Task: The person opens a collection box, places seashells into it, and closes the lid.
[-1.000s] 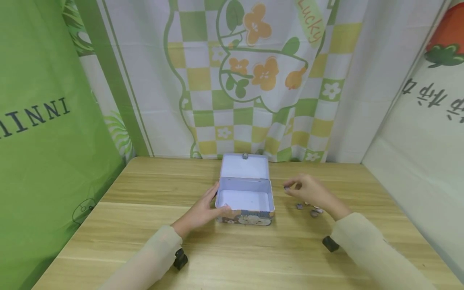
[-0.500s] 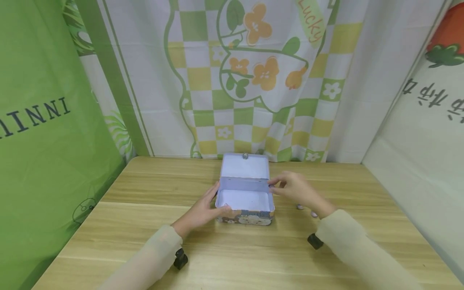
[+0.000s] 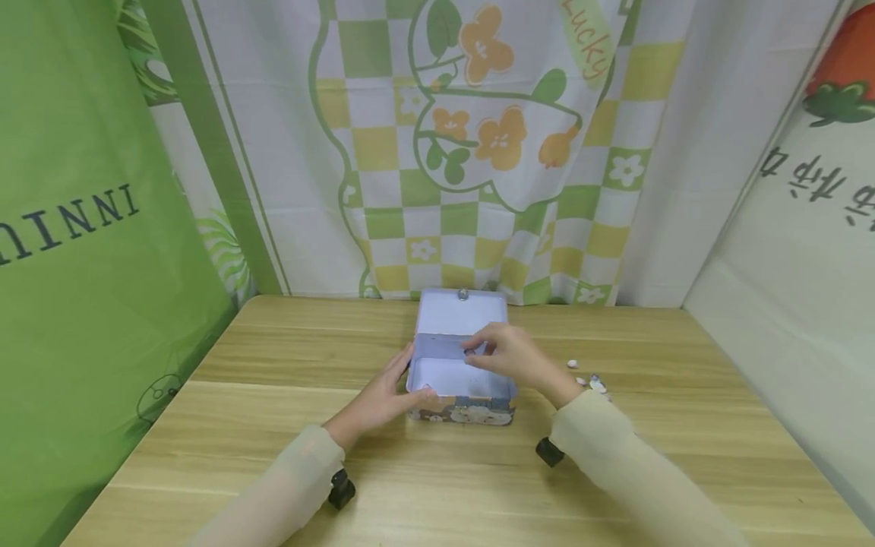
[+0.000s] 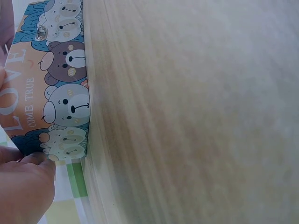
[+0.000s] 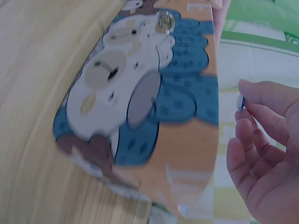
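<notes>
Left hand (image 3: 378, 396), fingers straight, touches tin box (image 3: 472, 415), long axis crosswise, lid (image 3: 461, 314) rearward; right hand (image 3: 511, 355) pinches small piece (image 5: 240, 102).

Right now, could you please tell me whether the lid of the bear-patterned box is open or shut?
Open: in the head view, the lid stands back behind the box, its pale inner face showing.

The bear-print hinged box (image 4: 39, 86) reads "LOVE" and "COME TRUE" in white, the checked curtain (image 3: 506, 152) carries "Lucky" in orange, the green curtain (image 3: 109, 304) shows "INNI" beside a cut-off letter, and the white curtain (image 3: 800, 258) bears inverted Chinese characters.
</notes>
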